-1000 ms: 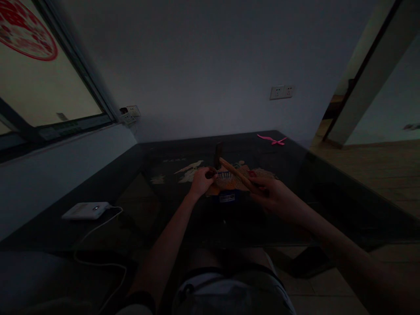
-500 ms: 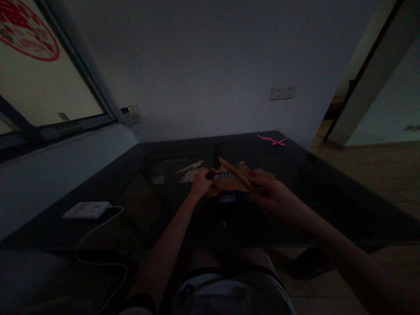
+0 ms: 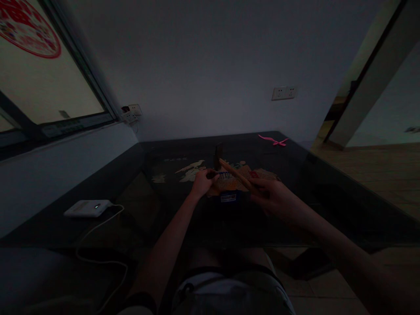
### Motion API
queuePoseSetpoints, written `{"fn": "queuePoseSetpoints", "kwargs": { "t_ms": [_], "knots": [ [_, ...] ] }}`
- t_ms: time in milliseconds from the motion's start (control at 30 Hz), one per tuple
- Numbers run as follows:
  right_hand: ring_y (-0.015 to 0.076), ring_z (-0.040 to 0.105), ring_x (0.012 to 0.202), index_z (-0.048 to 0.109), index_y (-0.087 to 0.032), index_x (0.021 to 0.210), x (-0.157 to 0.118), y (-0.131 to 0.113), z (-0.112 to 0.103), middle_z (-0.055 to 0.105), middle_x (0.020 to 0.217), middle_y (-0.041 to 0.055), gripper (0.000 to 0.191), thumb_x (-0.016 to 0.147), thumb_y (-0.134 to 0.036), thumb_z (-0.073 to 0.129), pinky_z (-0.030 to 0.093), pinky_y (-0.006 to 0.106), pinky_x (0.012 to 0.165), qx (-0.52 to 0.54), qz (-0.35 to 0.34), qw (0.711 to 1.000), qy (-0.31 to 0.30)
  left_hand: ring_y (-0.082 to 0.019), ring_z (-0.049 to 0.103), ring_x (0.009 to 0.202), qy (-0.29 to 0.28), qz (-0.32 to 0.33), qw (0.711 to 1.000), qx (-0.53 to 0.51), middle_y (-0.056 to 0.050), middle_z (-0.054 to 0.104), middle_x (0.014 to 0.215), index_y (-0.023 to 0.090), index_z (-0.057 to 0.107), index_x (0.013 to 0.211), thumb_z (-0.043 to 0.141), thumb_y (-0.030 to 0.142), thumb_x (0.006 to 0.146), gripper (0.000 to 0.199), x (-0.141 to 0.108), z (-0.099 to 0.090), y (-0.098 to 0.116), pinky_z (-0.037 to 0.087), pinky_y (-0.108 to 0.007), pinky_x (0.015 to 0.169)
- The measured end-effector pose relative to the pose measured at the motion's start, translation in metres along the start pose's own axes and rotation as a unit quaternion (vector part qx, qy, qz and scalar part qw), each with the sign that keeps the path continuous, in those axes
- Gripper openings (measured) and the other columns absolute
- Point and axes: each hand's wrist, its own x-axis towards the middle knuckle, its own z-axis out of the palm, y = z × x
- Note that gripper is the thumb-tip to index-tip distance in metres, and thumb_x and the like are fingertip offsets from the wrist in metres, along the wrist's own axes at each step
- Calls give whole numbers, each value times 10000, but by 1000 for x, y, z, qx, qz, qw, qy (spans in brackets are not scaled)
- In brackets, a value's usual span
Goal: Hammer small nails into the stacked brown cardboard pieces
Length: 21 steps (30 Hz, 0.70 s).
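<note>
My right hand (image 3: 272, 192) is wrapped round the wooden handle of a hammer (image 3: 241, 177), whose dark head stands at the far end of the handle, above a brown, patterned piece (image 3: 243, 183) that looks like cardboard or wood. Close to the hammer head, my left hand (image 3: 202, 181) is closed in a pinch at the left edge of this piece. Whatever sits between its fingertips is too small and dark to name. A row of thin dark-blue strokes or pins (image 3: 225, 175) shows on the brown piece. Nearer to me lies a small blue box with a pale label (image 3: 228, 197).
The dark glossy table (image 3: 177, 223) carries a white power bank (image 3: 88, 208) with a white cable at the left. A pink ribbon (image 3: 274, 140) lies at the back right. Behind stands a wall with sockets (image 3: 284, 92); a window is on the left. The room is dim.
</note>
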Motion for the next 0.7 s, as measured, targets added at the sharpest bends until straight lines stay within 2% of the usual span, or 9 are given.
{"fn": "queuePoseSetpoints", "kwargs": {
  "t_ms": [100,233,433,600,700],
  "knots": [
    [181,620,688,616,-101,1114,1,-1,0,682,857,75,380,762,-196,507,446,244,582,15,-14,1000,-3,-166,633,719,-7,-1,1000,9,-56,695,788,131,668,830,610,233,745,145,1,0,-2,494,-277,679],
    [177,613,643,633,-93,1076,2,-2,1,676,802,67,355,755,-187,514,429,236,539,1,14,999,-32,-188,638,762,-7,13,999,29,-75,699,852,133,673,856,622,251,740,173,2,1,-6,500,-305,704],
    [175,608,640,624,-99,1089,0,-6,-5,675,812,68,367,753,-185,503,416,231,513,17,6,1000,-7,-176,639,737,-18,3,1000,25,-68,699,810,133,675,812,625,199,734,114,2,0,-2,495,-296,701],
    [160,590,598,645,-88,1045,2,-5,-4,669,763,58,339,745,-166,508,407,232,524,-16,18,999,-33,-195,639,769,-17,9,999,40,-79,697,818,124,675,779,634,233,738,123,2,-2,-1,496,-313,712],
    [161,583,588,644,-91,1055,1,-3,-3,661,746,50,351,737,-165,516,396,234,516,-20,15,999,-25,-203,642,802,-18,10,999,43,-83,701,842,131,682,784,637,236,739,122,1,-4,0,500,-327,742]
  ]
}}
